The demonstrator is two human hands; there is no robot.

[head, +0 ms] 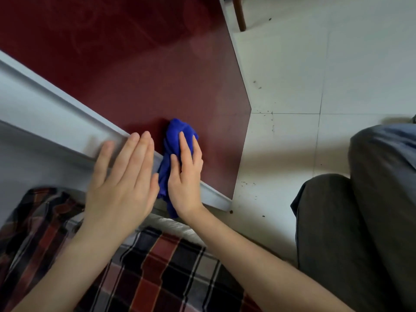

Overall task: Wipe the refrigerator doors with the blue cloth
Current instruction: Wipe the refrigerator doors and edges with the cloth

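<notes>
A dark red refrigerator door point(139, 70) fills the upper left of the head view, with a pale grey edge point(67, 118) running diagonally below it. A bunched blue cloth point(177, 140) lies against the door's lower part. My right hand point(185, 174) presses flat on the cloth with straight fingers, and part of the cloth hangs down under the palm. Just left of the cloth, my left hand point(122, 176) is raised with its fingers straight and together over the grey edge; it looks blurred and holds nothing.
White tiled floor point(337, 64) with small dark specks spreads to the right. A brown furniture leg point(239, 14) stands at the top. A checked fabric point(157, 266) lies below my arms. Dark trousers point(360, 221) fill the lower right.
</notes>
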